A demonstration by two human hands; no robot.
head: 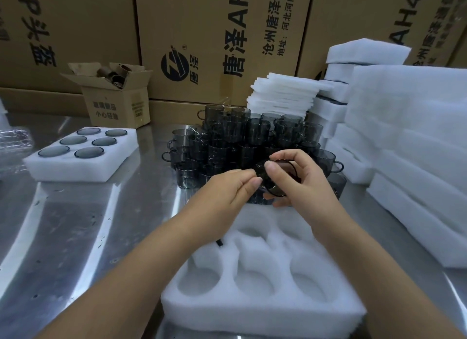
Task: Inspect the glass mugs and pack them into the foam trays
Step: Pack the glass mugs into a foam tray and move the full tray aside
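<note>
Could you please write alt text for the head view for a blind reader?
A left hand and right hand hold a dark smoked-glass mug near the far edge of an empty white foam tray on a steel table. Matching mugs are piled behind; a filled six-pocket foam tray lies at left.

Bare steel bench (pixel 75 225) lies open to the left of the empty foam tray (pixel 252 316), whose near pockets stand uncovered from above. Beyond the tray, a stacked pile of smoked-glass mugs (pixel 235 136) blocks the way forward. The left hand (pixel 227 189) and right hand (pixel 300 182), gripping one glass mug (pixel 271 186), fill the gap before it. Stacked foam trays (pixel 417 149) wall off the right. A filled foam tray (pixel 70 170) and a small cardboard box (pixel 118 109) stand at the far left, with large cartons (pixel 214 35) closing the rear.
</note>
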